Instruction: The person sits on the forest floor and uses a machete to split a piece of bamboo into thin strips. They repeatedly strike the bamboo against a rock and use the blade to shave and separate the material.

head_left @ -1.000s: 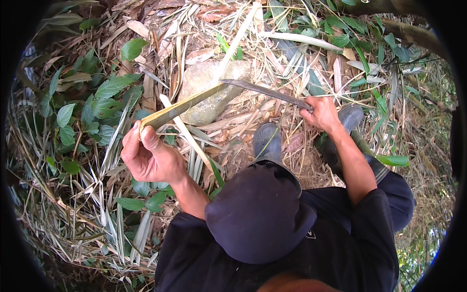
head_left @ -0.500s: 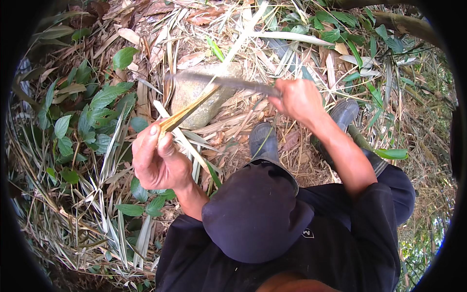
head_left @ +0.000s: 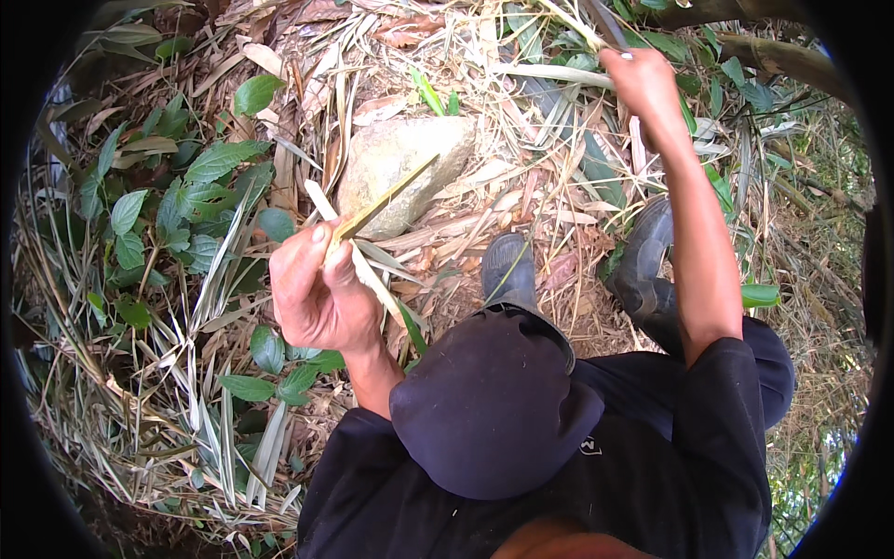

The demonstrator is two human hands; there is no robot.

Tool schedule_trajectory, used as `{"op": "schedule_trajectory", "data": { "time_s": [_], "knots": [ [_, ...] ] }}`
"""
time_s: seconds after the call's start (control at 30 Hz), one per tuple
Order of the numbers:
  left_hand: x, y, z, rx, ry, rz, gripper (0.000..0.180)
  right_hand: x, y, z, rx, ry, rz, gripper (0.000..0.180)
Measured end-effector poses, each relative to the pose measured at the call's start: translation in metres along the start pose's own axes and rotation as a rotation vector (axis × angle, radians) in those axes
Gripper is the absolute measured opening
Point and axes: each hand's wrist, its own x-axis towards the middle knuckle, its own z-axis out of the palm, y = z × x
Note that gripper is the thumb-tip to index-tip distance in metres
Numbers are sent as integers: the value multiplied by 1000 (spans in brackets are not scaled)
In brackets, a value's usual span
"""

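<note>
Both hands are closed: my left hand point(head_left: 317, 293) grips a split bamboo strip point(head_left: 382, 203) pointing toward the rock point(head_left: 402, 172); my right hand point(head_left: 643, 82), raised, clutches a blade handle point(head_left: 605, 23), mostly cut off.

A pale grey rock point(head_left: 402, 177) is seen lying among dry straw-coloured leaf litter point(head_left: 521, 200). Broad green leaves point(head_left: 186, 196) are spread across the ground to the left of the rock. Two dark rubber boots point(head_left: 652, 270) are planted on the litter, just right of the rock. A dark brimmed hat point(head_left: 489, 405) is seen from above, over dark clothing point(head_left: 652, 466). A thick brown stem point(head_left: 773, 56) is visible at upper right
</note>
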Motion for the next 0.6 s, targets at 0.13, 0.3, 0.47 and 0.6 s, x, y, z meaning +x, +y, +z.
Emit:
{"op": "schedule_trajectory", "data": {
  "time_s": [0.13,0.3,0.47,0.6],
  "knots": [
    [-2,-1,1,-28,13,-14,16,-18,-4,-30,1217,-220,486,20],
    [0,6,5,18,23,5,18,-102,-39,-19,643,-182,243,24],
    [-5,17,-5,55,-101,67,23,-163,-80,-8,512,-415,-460,13],
    [-20,24,-8,-10,-137,62,26,-173,-93,-4,462,-500,-646,13]
  ]
}}
